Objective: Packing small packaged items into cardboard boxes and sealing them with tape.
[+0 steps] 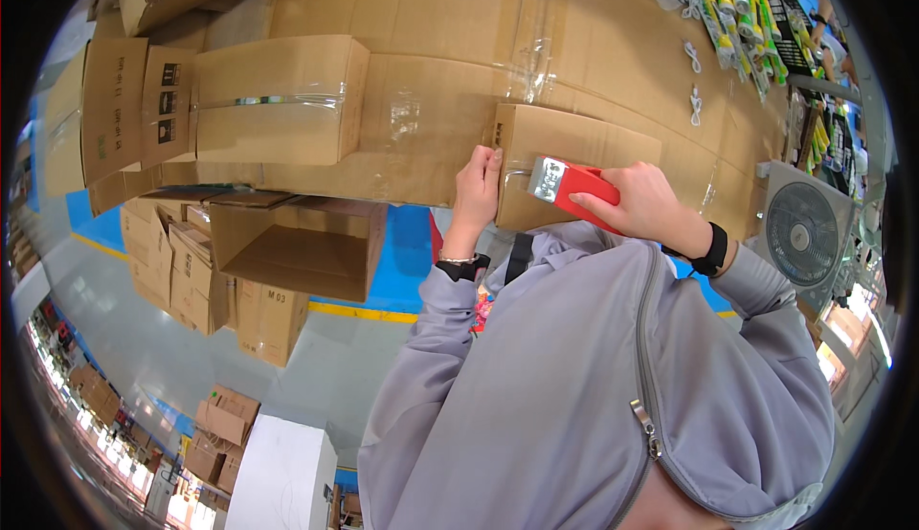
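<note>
A closed cardboard box point(593, 133) lies on the cardboard-covered table in front of me. My right hand point(641, 200) is wrapped round a red tape dispenser point(586, 197), whose grey metal head rests on the box's upper face near its left end. A short shiny strip, probably tape, shows just left of that head. At the left end of the box is my left hand point(476, 190), its fingers curled and pressed against the edge; the fingertips are partly hidden.
To the left lies a taped cardboard box point(273, 99), with an open carton point(297, 243) below it. White cables point(695, 104) and yellow-green tubes point(742, 18) lie at the far right. A grey fan point(804, 228) stands near my right arm.
</note>
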`<state>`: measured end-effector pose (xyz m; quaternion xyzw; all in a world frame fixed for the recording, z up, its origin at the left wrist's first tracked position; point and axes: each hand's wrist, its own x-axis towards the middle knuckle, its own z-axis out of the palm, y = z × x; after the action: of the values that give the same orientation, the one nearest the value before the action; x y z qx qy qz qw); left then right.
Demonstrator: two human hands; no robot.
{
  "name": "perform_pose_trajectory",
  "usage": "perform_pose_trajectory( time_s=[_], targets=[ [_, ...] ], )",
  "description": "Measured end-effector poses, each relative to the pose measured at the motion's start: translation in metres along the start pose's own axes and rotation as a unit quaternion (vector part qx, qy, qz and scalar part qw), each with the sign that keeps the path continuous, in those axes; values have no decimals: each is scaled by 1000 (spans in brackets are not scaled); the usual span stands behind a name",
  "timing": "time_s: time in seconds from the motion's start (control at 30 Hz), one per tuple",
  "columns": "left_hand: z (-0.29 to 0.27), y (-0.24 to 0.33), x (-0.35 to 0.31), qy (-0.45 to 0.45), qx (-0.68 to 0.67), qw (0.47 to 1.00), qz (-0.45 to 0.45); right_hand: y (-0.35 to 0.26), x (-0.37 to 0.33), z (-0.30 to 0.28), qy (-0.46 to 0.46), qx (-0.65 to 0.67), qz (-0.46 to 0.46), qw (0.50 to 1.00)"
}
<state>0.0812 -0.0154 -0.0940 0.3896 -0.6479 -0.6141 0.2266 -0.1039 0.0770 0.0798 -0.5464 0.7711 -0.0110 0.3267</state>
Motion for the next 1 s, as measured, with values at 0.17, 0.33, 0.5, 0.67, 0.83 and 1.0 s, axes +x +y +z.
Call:
perform_pose_trajectory(
  time_s=[0.17,0.33,0.5,0.67,0.83,1.0],
  targets=[
    [3,-35,0,-43,-38,989,-133,-2,1,-1,-11,3,5,1000],
    [-1,-54,6,-23,12,979,-202,-4,1,0,-12,16,6,1000],
    [-2,-13,8,227,18,961,-155,2,-1,1,-1,24,1,1000],
    [16,-3,21,172,47,978,-107,4,-1,5,4,29,-8,1000],
    [18,-17,47,126,89,987,-53,1,-3,5,-7,40,4,999],
    [1,-3,50,119,143,981,-50,4,-4,5,-16,26,10,999]
  ],
)
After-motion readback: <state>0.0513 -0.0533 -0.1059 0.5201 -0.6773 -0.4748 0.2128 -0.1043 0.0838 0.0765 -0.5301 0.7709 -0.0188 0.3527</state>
